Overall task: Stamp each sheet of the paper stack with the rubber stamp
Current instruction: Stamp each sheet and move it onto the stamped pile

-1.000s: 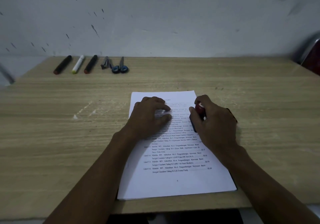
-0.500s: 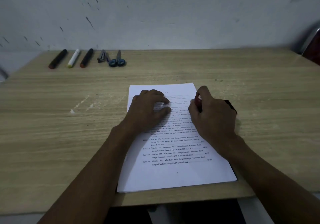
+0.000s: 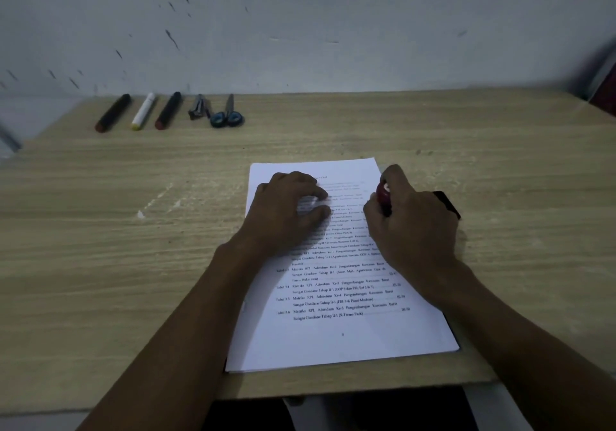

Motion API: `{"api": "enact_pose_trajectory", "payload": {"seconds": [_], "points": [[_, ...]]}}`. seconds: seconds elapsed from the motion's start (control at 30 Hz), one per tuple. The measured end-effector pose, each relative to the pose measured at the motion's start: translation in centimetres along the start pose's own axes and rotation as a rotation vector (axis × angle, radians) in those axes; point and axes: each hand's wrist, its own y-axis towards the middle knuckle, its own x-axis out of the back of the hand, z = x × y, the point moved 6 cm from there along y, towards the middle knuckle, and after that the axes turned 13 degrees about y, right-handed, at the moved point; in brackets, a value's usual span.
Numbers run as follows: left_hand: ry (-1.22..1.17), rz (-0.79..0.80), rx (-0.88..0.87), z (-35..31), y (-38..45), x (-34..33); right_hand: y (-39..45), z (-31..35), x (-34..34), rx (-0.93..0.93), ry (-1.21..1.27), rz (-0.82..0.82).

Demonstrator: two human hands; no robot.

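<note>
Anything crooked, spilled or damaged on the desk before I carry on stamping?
One small thing: pale scuff marks mar the desk left of the paper stack. The stack itself lies squared. The left hand rests on it; the right hand grips the rubber stamp.

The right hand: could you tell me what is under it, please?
The right hand grips a red rubber stamp at the right edge of the paper stack. A dark object shows beyond the knuckles. The stamp's base and whatever it presses on are covered.
</note>
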Motion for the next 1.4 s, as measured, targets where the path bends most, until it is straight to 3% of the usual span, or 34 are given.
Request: {"api": "enact_pose_trajectory", "payload": {"seconds": [0.43, 0.7, 0.87, 1.03, 1.17, 1.4], "points": [[0.021, 0.018, 0.000, -0.3, -0.1, 0.2, -0.1, -0.1, 0.1, 0.014, -0.002, -0.051], [0.033, 0.071, 0.008, -0.4, 0.0, 0.1, -0.4, -0.1, 0.9, 0.081, 0.226, -0.130], [-0.002, 0.052, 0.007, -0.2, -0.1, 0.1, 0.1, -3.0, 2.3, -0.160, 0.613, -0.277], [-0.129, -0.247, 0.003, -0.1, -0.6, 2.7, 0.9, -6.7, 4.3, -0.390, 0.769, -0.434], [-0.183, -0.409, 0.092, 0.8, -0.9, 4.8, 1.6, -9.2, 6.8, -0.416, 0.587, -0.470], [-0.212, -0.455, 0.209, 1.7, -1.1, 5.0, 1.9, -8.9, 6.8, -0.314, 0.309, -0.265]]}}
